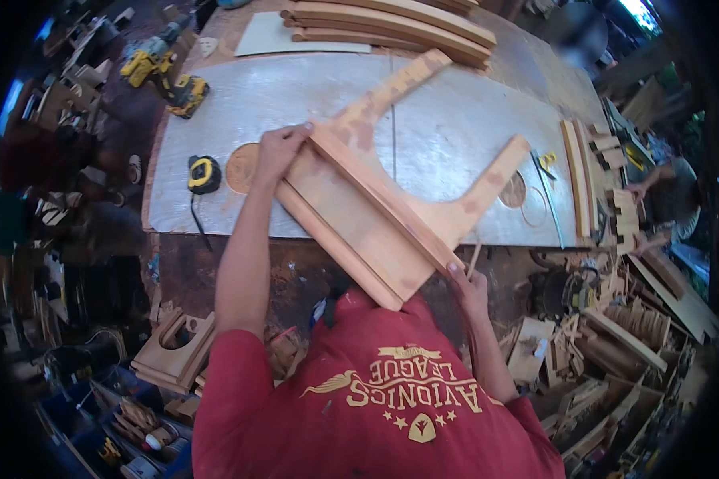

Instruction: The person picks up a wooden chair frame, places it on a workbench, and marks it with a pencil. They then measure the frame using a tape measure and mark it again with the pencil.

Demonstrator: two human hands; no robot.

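Note:
A wooden leg panel (351, 209) lies tilted across the near edge of the table, with two splayed legs and a curved cutout pointing away from me. One wooden strip (383, 195) runs across its middle, and a second rail (335, 243) follows its near side. My left hand (284, 152) is closed on the panel's upper left corner, thumb at the end of the middle strip. At the lower right, my right hand (469, 289) grips the other end of that strip and the panel edge; some of its fingers are hidden underneath. The panel's near corner reaches my shirt.
On the metal-topped table (240, 88) are a tape measure (204, 174), a yellow cordless drill (164, 72) and stacked curved wood pieces (391, 28). Wooden strips (575, 176) lie at the right, near another person (671, 195). Cut panels (172, 351) and scrap wood (615, 351) lie below.

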